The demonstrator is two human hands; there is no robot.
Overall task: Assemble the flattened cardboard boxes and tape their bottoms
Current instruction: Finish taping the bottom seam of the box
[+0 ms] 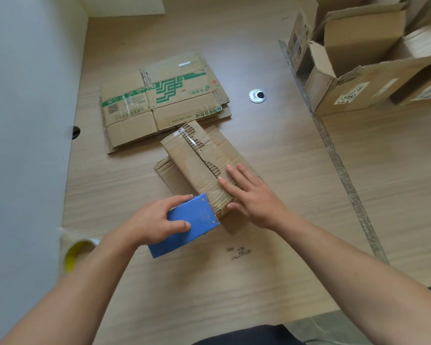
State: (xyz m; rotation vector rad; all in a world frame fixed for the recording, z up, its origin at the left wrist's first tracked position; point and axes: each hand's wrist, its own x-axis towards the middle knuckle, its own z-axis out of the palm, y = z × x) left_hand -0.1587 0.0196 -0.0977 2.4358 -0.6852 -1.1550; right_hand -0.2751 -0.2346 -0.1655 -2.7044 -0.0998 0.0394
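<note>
Seam taping: left hand grips blue handheld tape dispenser at near end of worn brown cardboard box lying on pale wood table, right hand pressing flat with straight fingers, probably to keep the bottom flaps closed.

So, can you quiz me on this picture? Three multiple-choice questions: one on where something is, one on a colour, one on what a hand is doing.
1. Where does the green-printed flat box lie? A) inside an open box B) on the table, beyond the plain box C) on the floor
2. What colour is the tape dispenser? A) red B) black C) blue
3. What is the right hand doing? A) lying flat on the plain box B) holding scissors C) hanging idle
Answers: 1 B, it lies past the plain box; 2 C, blue body in the left hand; 3 A, straight fingers on cardboard.
</note>
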